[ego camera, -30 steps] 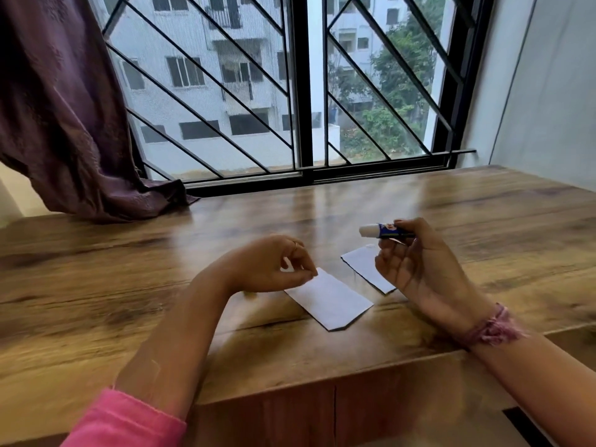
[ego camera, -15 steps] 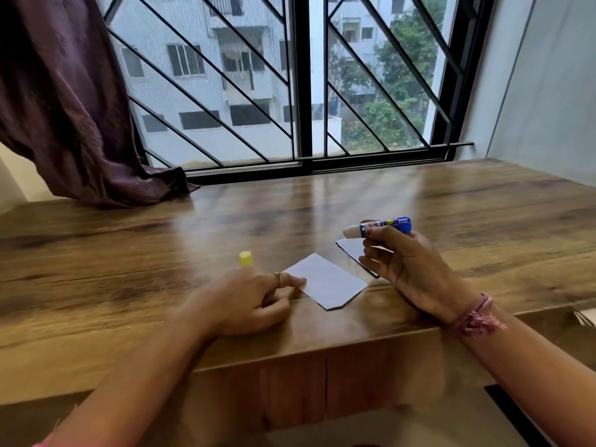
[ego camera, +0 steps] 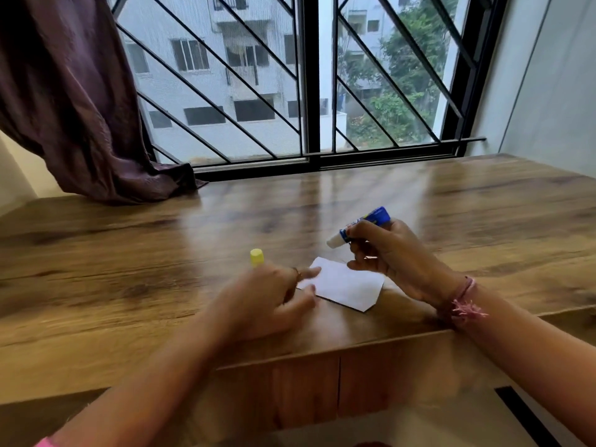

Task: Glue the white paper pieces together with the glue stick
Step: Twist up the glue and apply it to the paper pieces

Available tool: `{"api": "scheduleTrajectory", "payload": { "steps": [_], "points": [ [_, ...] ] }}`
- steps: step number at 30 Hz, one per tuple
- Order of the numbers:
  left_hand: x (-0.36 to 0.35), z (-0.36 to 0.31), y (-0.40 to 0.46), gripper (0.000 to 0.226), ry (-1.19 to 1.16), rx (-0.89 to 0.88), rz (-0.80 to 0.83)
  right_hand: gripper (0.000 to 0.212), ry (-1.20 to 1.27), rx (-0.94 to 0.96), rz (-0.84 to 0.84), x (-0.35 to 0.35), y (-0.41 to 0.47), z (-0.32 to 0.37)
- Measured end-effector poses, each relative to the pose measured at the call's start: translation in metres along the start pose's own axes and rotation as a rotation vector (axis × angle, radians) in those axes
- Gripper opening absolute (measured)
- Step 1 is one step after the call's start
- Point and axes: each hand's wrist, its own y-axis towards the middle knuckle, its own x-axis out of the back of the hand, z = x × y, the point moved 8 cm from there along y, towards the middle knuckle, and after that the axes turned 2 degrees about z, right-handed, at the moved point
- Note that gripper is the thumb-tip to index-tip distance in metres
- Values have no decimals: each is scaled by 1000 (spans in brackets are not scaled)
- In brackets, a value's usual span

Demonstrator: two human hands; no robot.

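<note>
A white paper piece (ego camera: 350, 287) lies flat near the front edge of the wooden table (ego camera: 129, 259). My left hand (ego camera: 267, 298) rests on the table with its fingertips pressing the paper's left corner. My right hand (ego camera: 390, 256) grips the blue glue stick (ego camera: 361, 229), uncapped, its white tip pointing down-left a little above the paper's far edge. The yellow glue cap (ego camera: 257, 257) stands on the table just beyond my left hand. A second paper piece is hidden behind my right hand.
A dark purple curtain (ego camera: 74, 101) hangs at the back left and drapes onto the tabletop. A barred window (ego camera: 309, 91) runs along the table's far edge. A white wall (ego camera: 554, 91) closes the right side.
My left hand set the yellow cap down and came to rest on the paper's left corner. My right hand tilted the glue stick's tip down toward the paper.
</note>
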Motion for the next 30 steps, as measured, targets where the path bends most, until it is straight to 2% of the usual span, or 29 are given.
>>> {"api": "scheduleTrajectory", "payload": {
  "steps": [3,5,8,11,15,19,21,23,26,30],
  "points": [
    [17,28,2,32,-42,31,-68,15,-27,-52,11,-8,1,-13],
    [16,47,0,20,-32,70,-43,18,-60,-77,57,-10,0,-18],
    [11,55,-4,27,-96,85,4,22,-110,-81,144,-12,-4,-19],
    [8,52,-4,33,-139,59,38,19,-109,-75,156,-14,-5,-16],
    [9,59,-7,24,-272,77,34,15,-194,22,134,-19,0,2],
    [9,55,-9,16,-336,30,75,23,-342,149,113,-29,7,15],
    [7,55,-11,17,-391,21,103,26,-381,121,112,-35,9,4],
    [7,54,-14,20,-442,18,120,20,-451,100,136,-42,9,-5],
    [7,50,-16,23,-439,-4,145,22,-611,206,183,-49,2,3],
    [6,46,-19,21,-437,-23,178,13,-549,239,272,-55,-1,0]
  ]
}}
